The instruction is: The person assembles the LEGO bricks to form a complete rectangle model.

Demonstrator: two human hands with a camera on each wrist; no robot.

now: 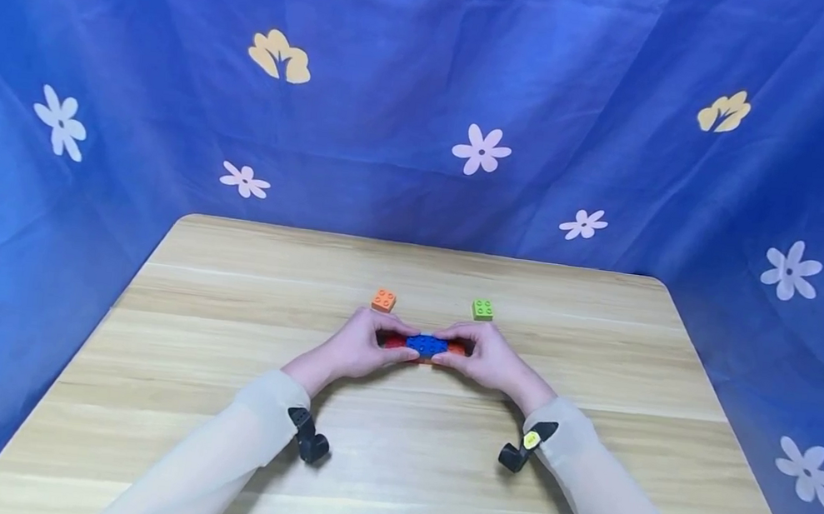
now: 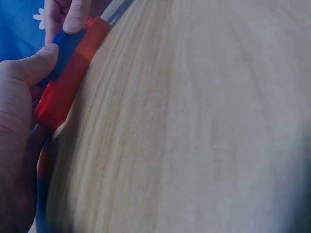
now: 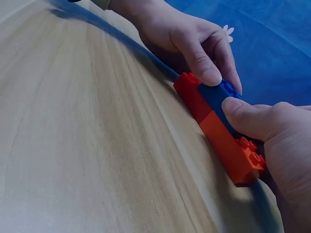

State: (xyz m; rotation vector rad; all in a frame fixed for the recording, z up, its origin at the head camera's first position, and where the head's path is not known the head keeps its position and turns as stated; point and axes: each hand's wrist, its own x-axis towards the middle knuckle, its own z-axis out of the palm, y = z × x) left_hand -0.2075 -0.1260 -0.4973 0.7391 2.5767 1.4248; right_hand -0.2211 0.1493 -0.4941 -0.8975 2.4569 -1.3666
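Both left hand (image 1: 361, 344) and right hand (image 1: 489, 356) pinch the blue brick (image 1: 427, 345), while only the head view shows the green brick (image 1: 483, 310).

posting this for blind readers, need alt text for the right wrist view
A person's left-hand grip and right-hand grip pinch a blue toy brick that sits across the joint between a red brick and an orange brick set end to end. A wooden tabletop lies beneath, with blue cloth beyond.

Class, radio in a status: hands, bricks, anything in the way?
Left hand, right hand: pinching blue brick. Lies across red brick and orange brick. Nothing visibly in the way.
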